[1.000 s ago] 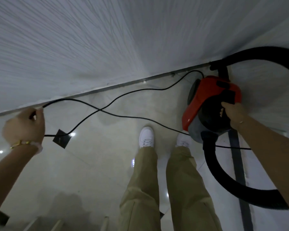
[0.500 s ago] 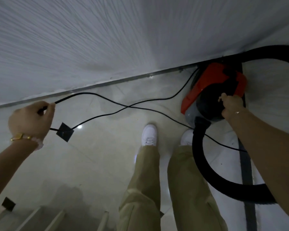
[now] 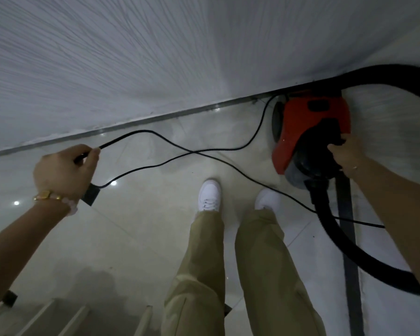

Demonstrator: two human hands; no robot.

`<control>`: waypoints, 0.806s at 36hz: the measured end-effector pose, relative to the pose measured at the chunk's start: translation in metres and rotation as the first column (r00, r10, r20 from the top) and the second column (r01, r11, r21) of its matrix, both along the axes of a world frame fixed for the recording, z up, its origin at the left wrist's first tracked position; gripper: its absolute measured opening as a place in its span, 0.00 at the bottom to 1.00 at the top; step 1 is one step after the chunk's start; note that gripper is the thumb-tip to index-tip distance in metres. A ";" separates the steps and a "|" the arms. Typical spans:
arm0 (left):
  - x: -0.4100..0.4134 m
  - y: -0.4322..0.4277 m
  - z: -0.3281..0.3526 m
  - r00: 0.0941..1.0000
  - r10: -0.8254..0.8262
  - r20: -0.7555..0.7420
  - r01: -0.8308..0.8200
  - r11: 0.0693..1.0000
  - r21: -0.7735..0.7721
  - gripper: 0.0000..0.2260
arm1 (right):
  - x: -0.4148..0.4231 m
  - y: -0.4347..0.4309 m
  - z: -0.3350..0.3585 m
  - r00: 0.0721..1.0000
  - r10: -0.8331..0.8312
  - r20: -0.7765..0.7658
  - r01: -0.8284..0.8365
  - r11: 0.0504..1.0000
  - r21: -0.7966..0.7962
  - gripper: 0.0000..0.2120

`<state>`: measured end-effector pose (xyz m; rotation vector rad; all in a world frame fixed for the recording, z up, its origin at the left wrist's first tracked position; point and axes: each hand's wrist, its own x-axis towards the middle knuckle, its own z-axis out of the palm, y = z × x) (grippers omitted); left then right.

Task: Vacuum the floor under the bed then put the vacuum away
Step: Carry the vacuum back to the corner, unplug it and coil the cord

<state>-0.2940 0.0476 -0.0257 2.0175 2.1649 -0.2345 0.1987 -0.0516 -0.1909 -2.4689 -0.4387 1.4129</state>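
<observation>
At nine o'clock the left hand (image 3: 63, 170) is closed around the black cord (image 3: 195, 152), which runs over the floor (image 3: 131, 238) toward two o'clock. There the red vacuum (image 3: 308, 122) sits beside the wall (image 3: 155, 57), and the right hand (image 3: 349, 155) grips its black handle.

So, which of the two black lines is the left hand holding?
The thin power cord, gripped by the left hand; the thick hose comes off the red vacuum.

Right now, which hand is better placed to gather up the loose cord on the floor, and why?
Left. The left hand grips the cord; the right hand is occupied, holding the vacuum.
</observation>
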 end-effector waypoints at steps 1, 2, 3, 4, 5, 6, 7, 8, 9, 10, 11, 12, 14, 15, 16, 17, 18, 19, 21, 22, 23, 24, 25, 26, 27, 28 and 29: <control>0.007 -0.001 0.002 1.000 -0.008 0.017 0.008 1.000 0.005 0.17 | 0.008 -0.001 -0.001 1.000 0.014 0.001 -0.014 1.000 -0.005 0.24; 0.014 -0.001 0.005 0.999 -0.009 0.042 0.009 1.000 0.007 0.17 | 0.016 -0.004 -0.002 1.000 0.030 -0.002 -0.030 0.999 -0.012 0.25; 0.022 -0.002 0.008 0.997 -0.007 0.072 0.006 1.000 0.012 0.18 | 0.019 -0.004 0.004 0.999 0.049 -0.004 -0.049 0.999 -0.017 0.25; 0.030 -0.003 0.012 0.994 -0.003 0.109 0.001 1.000 0.019 0.18 | 0.018 -0.004 0.014 0.997 0.079 0.001 -0.079 0.997 -0.008 0.24; 0.039 -0.004 0.017 0.989 -0.006 0.146 0.002 1.000 0.025 0.18 | 0.010 -0.002 0.033 0.992 0.121 0.021 -0.122 0.992 0.015 0.22; 0.049 -0.005 0.024 0.983 -0.019 0.183 0.015 1.000 0.024 0.18 | -0.002 0.002 0.055 0.984 0.170 0.055 -0.173 0.984 0.050 0.24; 0.059 -0.006 0.032 0.975 -0.042 0.219 0.041 0.999 0.007 0.18 | -0.014 0.005 0.074 0.973 0.214 0.084 -0.221 0.971 0.094 0.26; 0.069 -0.007 0.040 0.962 -0.068 0.263 0.077 0.997 -0.022 0.17 | -0.030 0.009 0.095 0.964 0.253 0.086 -0.264 0.950 0.166 0.28; 0.080 -0.007 0.049 0.945 -0.096 0.313 0.119 0.991 -0.056 0.16 | -0.044 0.013 0.115 0.956 0.288 0.056 -0.293 0.925 0.240 0.30; 0.089 -0.008 0.058 0.923 -0.122 0.364 0.166 0.982 -0.090 0.16 | -0.060 0.017 0.135 0.943 0.334 0.003 -0.318 0.894 0.314 0.33; 0.098 -0.009 0.068 0.898 -0.153 0.412 0.216 0.970 -0.110 0.17 | -0.075 0.021 0.153 0.919 0.391 -0.045 -0.346 0.857 0.383 0.37; 0.107 -0.009 0.079 0.869 -0.189 0.458 0.268 0.957 -0.114 0.18 | -0.089 0.025 0.170 0.890 0.446 -0.093 -0.367 0.823 0.434 0.41; 0.124 -0.009 0.102 0.805 -0.242 0.541 0.354 0.929 -0.111 0.19 | -0.117 0.033 0.202 0.830 0.536 -0.156 -0.401 0.767 0.501 0.48; 0.132 -0.009 0.113 0.771 -0.232 0.592 0.375 0.918 -0.127 0.17 | -0.131 0.037 0.216 0.799 0.574 -0.179 -0.414 0.741 0.529 0.51; 0.138 -0.007 0.125 0.736 -0.199 0.647 0.379 0.913 -0.151 0.16 | -0.142 0.040 0.227 0.775 0.603 -0.188 -0.432 0.723 0.539 0.52; 0.144 -0.006 0.136 0.699 -0.150 0.699 0.369 0.913 -0.174 0.15 | -0.151 0.042 0.236 0.756 0.625 -0.193 -0.447 0.709 0.545 0.52; 0.149 -0.003 0.147 0.664 -0.094 0.742 0.347 0.918 -0.194 0.14 | -0.159 0.045 0.243 0.745 0.636 -0.201 -0.454 0.704 0.546 0.52; 0.154 0.001 0.155 0.628 -0.042 0.777 0.316 0.927 -0.205 0.15 | -0.166 0.047 0.247 0.736 0.635 -0.233 -0.446 0.715 0.539 0.51; 0.162 0.009 0.175 0.538 0.026 0.842 0.264 0.944 -0.198 0.16 | -0.176 0.050 0.261 0.733 0.601 -0.317 -0.384 0.752 0.536 0.48; 0.166 0.014 0.185 0.484 0.054 0.874 0.239 0.952 -0.191 0.17 | -0.181 0.051 0.265 0.731 0.588 -0.347 -0.353 0.760 0.545 0.47; 0.170 0.019 0.195 0.422 0.070 0.904 0.223 0.958 -0.178 0.18 | -0.184 0.050 0.271 0.734 0.583 -0.349 -0.332 0.756 0.564 0.46; 0.173 0.024 0.206 0.359 0.082 0.930 0.215 0.962 -0.168 0.18 | -0.189 0.050 0.277 0.741 0.577 -0.345 -0.314 0.751 0.581 0.44; 0.177 0.029 0.216 0.294 0.100 0.951 0.210 0.964 -0.166 0.19 | -0.193 0.048 0.282 0.745 0.568 -0.350 -0.298 0.753 0.587 0.43; 0.182 0.034 0.226 0.217 0.130 0.967 0.204 0.963 -0.175 0.20 | -0.197 0.047 0.286 0.748 0.557 -0.360 -0.288 0.762 0.580 0.41; 0.187 0.040 0.235 0.129 0.177 0.976 0.195 0.960 -0.200 0.21 | -0.202 0.045 0.289 0.745 0.549 -0.379 -0.280 0.773 0.570 0.39; 0.192 0.045 0.245 0.029 0.240 0.970 0.187 0.952 -0.241 0.22 | -0.207 0.043 0.290 0.743 0.539 -0.397 -0.272 0.785 0.557 0.35; 0.197 0.050 0.253 -0.067 0.299 0.952 0.187 0.941 -0.282 0.23 | -0.213 0.040 0.290 0.744 0.532 -0.405 -0.264 0.791 0.553 0.29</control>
